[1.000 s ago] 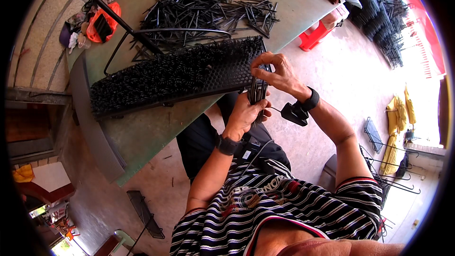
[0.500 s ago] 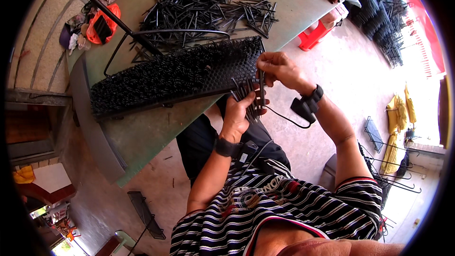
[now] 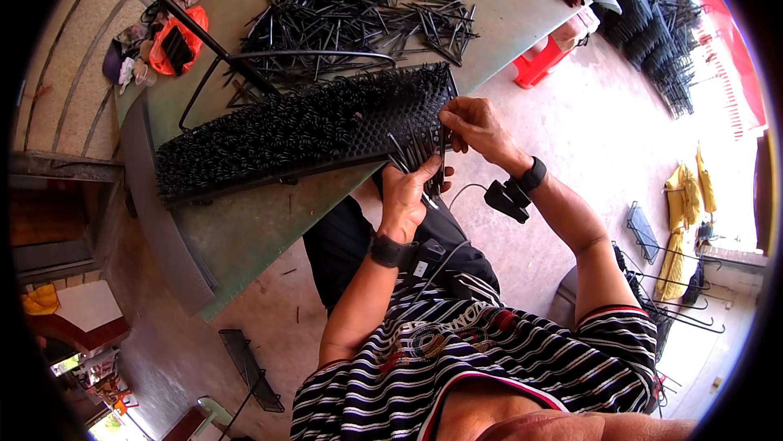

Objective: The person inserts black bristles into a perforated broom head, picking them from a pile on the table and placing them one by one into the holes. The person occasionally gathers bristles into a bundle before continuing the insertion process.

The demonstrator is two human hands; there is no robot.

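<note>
Beside the perforated black panel (image 3: 377,129), the left hand (image 3: 402,195) is gripping black strips (image 3: 418,150), the right hand (image 3: 479,127) pinching one; beyond the green table (image 3: 265,241), pale floor (image 3: 563,143) is showing.

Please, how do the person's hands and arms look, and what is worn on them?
The left hand and right hand wear no gloves. A black band circles each wrist. The right wrist also carries a black, boxy device with a thin cable. The short sleeves are striped black and white, with reddish edges.
</note>
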